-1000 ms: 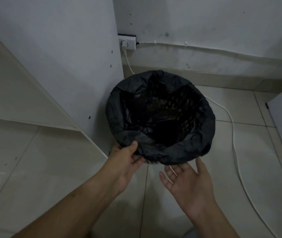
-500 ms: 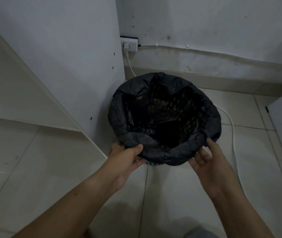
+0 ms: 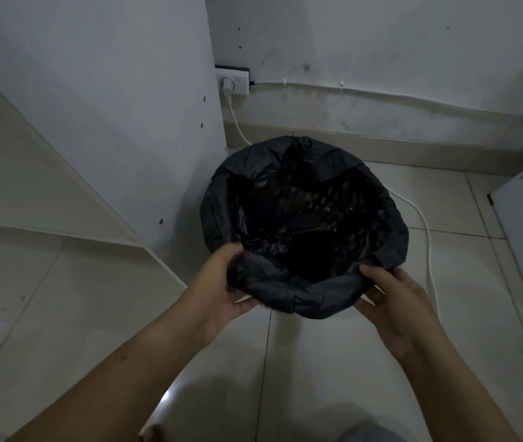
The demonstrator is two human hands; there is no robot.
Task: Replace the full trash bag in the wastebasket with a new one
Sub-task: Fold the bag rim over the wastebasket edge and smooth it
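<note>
On tiled floor (image 3: 317,362), hands (image 3: 218,291) (image 3: 400,311) grip crinkled (black) bag (image 3: 390,231).

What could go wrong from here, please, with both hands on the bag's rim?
The thin black bag could tear where the left hand and right hand grip it at the near edge of the wastebasket. A hard tug might also tip or slide the wastebasket against the white cable lying beside it.

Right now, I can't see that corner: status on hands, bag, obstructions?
Left hand and right hand both grip the near rim. Black trash bag seated, edge folded outward. White cable on floor at right, apart from hands.
</note>
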